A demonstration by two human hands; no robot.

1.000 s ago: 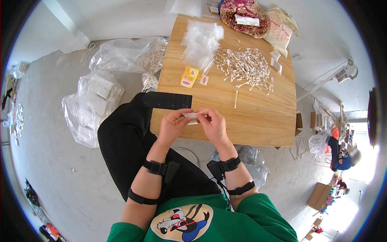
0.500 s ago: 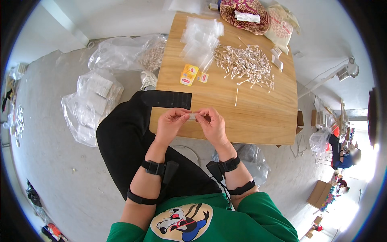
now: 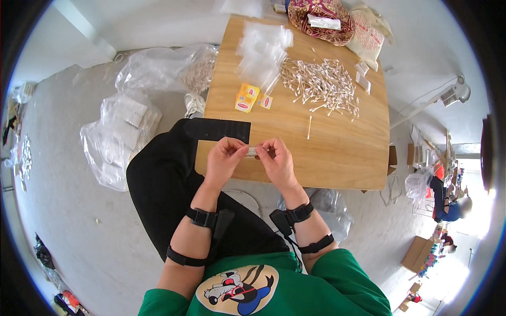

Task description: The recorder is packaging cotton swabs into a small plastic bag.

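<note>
Close above the near edge of the wooden table (image 3: 327, 158), my left hand (image 3: 224, 162) and my right hand (image 3: 277, 164) face each other. Both pinch a small, flat whitish piece (image 3: 251, 152) between thumbs and fingertips, one hand at each end. Fingers cover much of it, so its exact kind is unclear. Beyond my hands lies a black flat strip (image 3: 224, 129) at the table's left edge. Farther up are yellow-and-white printed packets (image 3: 246, 98) and a heap of cotton swabs (image 3: 324, 87). A single cotton swab (image 3: 309, 126) lies apart, nearer to me.
Clear plastic bags (image 3: 263, 50) are spread at the table's far left. A patterned red cloth (image 3: 321, 21) and a cream sack (image 3: 365, 37) sit at the far right corner. Filled plastic bags (image 3: 118, 137) rest on the floor to the left. A person (image 3: 452, 205) is at the far right.
The whitish piece shows a little more between my fingertips and looks slightly tilted differently. My hands have barely shifted, and the table's contents stay as they were.
</note>
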